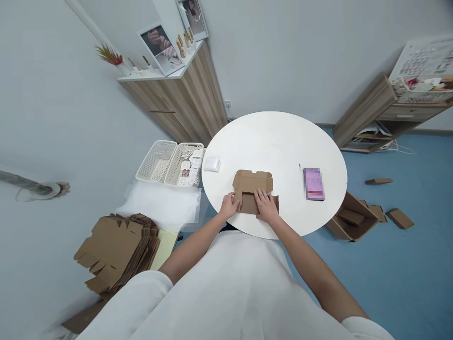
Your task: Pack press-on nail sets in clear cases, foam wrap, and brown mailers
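Observation:
A brown cardboard box point(249, 204), partly folded, lies near the front edge of the white round table point(276, 141). Its lid flap point(253, 181) is unfolded on the far side, and a side flap sticks out at the right. My left hand point(229, 206) grips the box's left wall with bent fingers. Over the right part of the box lies my right hand point(266, 206), its fingers reaching across the wall and its thumb toward the near side, holding it. The inside of the box shows between the two hands.
A white packet point(212, 164) and a purple pixelated item point(314, 184) rest on the table. Left stand white baskets point(155, 161) and a stack of flat cardboard boxes point(113, 250). On the floor at right are an open carton point(354, 219) and small folded boxes point(399, 218).

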Action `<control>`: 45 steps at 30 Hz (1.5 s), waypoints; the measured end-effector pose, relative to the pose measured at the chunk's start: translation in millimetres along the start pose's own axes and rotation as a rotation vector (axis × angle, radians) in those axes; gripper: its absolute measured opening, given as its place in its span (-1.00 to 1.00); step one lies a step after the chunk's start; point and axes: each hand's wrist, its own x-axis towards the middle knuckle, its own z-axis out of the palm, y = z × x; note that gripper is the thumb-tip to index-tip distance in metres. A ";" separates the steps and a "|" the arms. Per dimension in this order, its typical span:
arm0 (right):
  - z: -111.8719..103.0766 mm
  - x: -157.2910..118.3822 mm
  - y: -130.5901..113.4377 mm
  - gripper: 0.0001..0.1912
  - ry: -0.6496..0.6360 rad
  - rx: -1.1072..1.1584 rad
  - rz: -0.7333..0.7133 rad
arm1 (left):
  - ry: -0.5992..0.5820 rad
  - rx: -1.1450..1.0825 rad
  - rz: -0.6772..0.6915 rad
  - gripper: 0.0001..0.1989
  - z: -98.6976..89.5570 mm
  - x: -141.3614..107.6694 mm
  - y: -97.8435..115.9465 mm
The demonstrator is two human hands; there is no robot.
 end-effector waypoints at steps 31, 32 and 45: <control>-1.3 -5.9 -5.1 0.18 -0.079 -0.051 -0.022 | -0.038 0.313 -0.023 -0.71 -0.1 8.4 6.3; -1.8 -5.9 -4.4 0.19 -0.080 -0.052 -0.018 | -0.046 0.273 0.007 -0.65 -2.6 5.5 4.4; -17.8 -6.1 0.1 0.20 -0.088 -0.066 -0.048 | -0.297 0.442 0.256 0.09 -21.4 2.4 18.9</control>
